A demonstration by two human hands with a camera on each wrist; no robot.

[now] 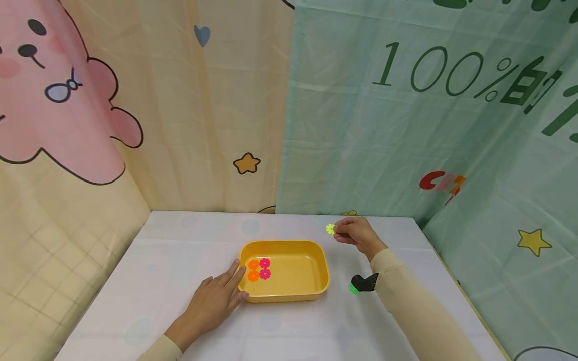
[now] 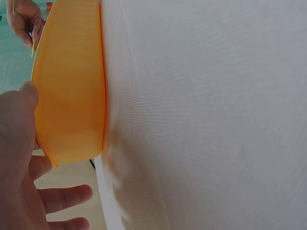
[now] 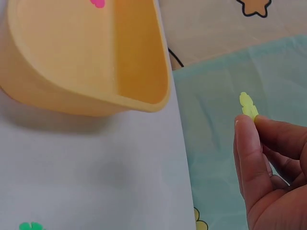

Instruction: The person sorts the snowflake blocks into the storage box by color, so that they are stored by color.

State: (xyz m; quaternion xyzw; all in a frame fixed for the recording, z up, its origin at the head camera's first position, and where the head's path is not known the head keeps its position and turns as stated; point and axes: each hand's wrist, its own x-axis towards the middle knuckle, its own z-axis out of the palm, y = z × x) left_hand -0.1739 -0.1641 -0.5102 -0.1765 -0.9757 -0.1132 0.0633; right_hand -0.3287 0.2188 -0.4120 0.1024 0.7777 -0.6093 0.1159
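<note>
Dark green print on the green curtain reads "100%", followed by a character; the small coloured lettering lower right is too creased to read.

The right hand pinches 1 yellow flower piece between thumb and fingers, raised beyond the tray's far right corner. The piece is round and flat, without 1 clear long axis; its face turns to the head camera, its free edge points left, and the left wrist view shows it edge-on.

The left hand has fingers extended, touching the left end of the yellow tray, whose long axis runs left to right. Inside lie 2 orange flowers beside 2 pink flowers.
</note>
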